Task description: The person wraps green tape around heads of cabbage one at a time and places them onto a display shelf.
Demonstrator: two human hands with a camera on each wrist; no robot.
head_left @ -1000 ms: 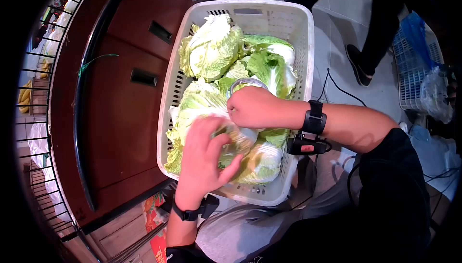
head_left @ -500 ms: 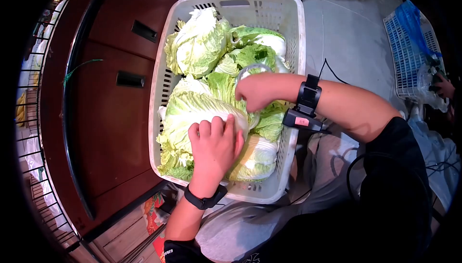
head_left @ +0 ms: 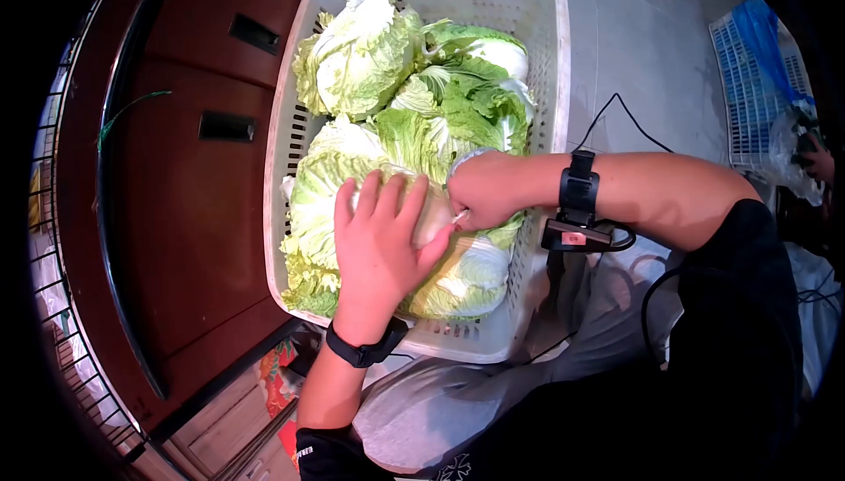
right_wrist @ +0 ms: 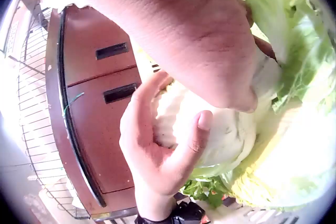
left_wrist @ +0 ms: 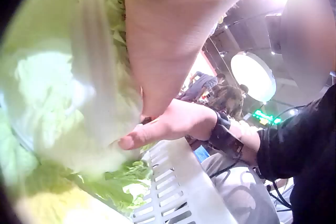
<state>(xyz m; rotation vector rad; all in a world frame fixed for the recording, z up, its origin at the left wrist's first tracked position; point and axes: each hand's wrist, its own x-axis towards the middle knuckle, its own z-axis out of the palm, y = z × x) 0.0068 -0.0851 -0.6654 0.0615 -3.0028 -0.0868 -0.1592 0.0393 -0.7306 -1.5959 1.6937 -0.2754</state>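
A napa cabbage [head_left: 319, 190] lies on its side in the white plastic crate [head_left: 275, 243], its pale base towards the right. My left hand [head_left: 378, 239] holds it from above, fingers spread over the leaves; in the right wrist view the thumb and fingers curve round it. At the base is my right hand [head_left: 488, 189], curled around a greyish ring that looks like a roll of tape [right_wrist: 266, 79]. The fist hides most of the roll. Both thumbs come close together over the cabbage's base.
More napa cabbages fill the crate, including a large one [head_left: 361, 63] at the back left and one [head_left: 466, 279] in front. A dark red cabinet [head_left: 176, 217] stands along the left. On the floor to the right are a black cable [head_left: 616, 98] and another crate [head_left: 735, 94].
My left hand, raised and blurred a second ago, has come down onto the cabbage and spread its fingers. My right hand has moved in against the cabbage's base with the roll.
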